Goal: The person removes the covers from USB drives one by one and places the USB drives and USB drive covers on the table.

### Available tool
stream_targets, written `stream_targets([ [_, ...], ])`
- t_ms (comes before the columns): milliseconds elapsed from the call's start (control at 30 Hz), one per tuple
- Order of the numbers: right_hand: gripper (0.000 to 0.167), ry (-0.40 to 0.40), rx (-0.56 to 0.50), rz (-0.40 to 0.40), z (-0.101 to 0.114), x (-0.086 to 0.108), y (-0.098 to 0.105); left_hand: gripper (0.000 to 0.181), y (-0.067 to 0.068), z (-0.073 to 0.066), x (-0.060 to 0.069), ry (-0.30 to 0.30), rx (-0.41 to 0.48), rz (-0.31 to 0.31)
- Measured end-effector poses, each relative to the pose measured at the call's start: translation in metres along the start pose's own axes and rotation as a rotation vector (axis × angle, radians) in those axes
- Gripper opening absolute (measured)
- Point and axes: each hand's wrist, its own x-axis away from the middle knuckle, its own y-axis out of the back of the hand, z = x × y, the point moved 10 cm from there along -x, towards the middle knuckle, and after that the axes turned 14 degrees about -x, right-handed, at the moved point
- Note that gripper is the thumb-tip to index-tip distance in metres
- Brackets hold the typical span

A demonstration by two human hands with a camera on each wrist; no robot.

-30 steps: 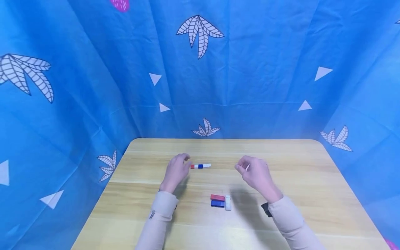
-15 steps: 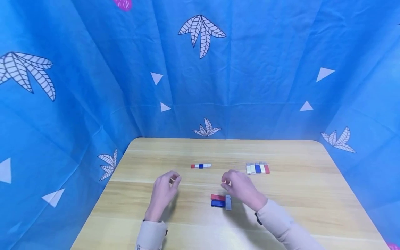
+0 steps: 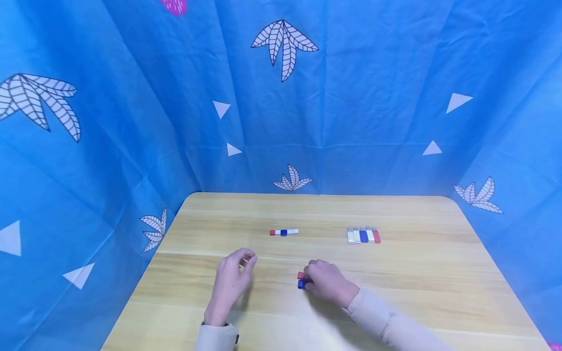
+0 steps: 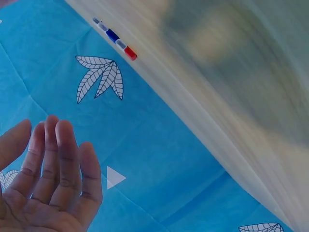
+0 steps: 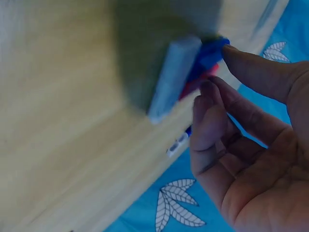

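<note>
Clock positions are read in the head view, with 12 at the far edge of the wooden surface [image 3: 439,268]. The right hand [image 3: 327,280] is low over the near-central blocks: its thumb meets the blue block [image 3: 301,284], and its bent fingertips are beside the red block [image 3: 300,275]. Whether thumb and fingers are clamped on either block cannot be told. Both blocks show at 9 o'clock from this hand, the red at 12 o'clock from the blue. The white block [image 5: 174,79], hidden in the head view, shows in the right wrist view across their ends; contact cannot be confirmed. The left hand [image 3: 230,280], at 9 o'clock from the right, is raised and holds nothing — fingers loosely bent, thumb apart. From the right hand, a row of five small pieces [image 3: 284,232] lies between 10 and 11 o'clock, and a group of five side-by-side pieces [image 3: 364,236] between 1 and 2. Handling, by judgement: the blocks should be light, stiff and not readily broken, but their smooth faces may slip. Take hold across the two long sides, near mid-length, using fingertips only — neighbouring blocks leave little finger clearance and are easily nudged.
</note>
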Motion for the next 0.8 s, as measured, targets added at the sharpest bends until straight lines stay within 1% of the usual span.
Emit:
stream_targets([
  [133,0.013,0.020,0.028,-0.011,0.002,0.001,-0.004,0.009,-0.002,0.000,0.002,0.011,0.016,0.019],
  [233,0.013,0.009,0.048,0.002,0.001,0.002,-0.007,0.008,-0.004,0.001,0.004,0.018,0.020,0.031],
  [367,0.012,0.001,0.070,0.023,0.002,0.004,-0.012,0.007,-0.005,0.001,0.006,0.029,0.026,0.025],
  [500,0.011,0.009,0.097,0.021,0.005,0.004,-0.015,0.008,-0.005,0.000,0.007,0.023,0.033,0.022],
  [600,0.012,-0.003,0.096,0.032,0.005,0.006,-0.018,0.008,-0.005,-0.001,0.007,0.014,0.036,0.026],
  [700,0.017,-0.014,0.085,0.043,0.005,0.008,-0.021,0.007,-0.006,-0.002,0.006,0.011,0.038,0.028],
  [800,0.019,-0.010,0.074,0.033,0.007,0.008,-0.017,0.007,-0.006,-0.002,0.006,0.011,0.037,0.028],
])
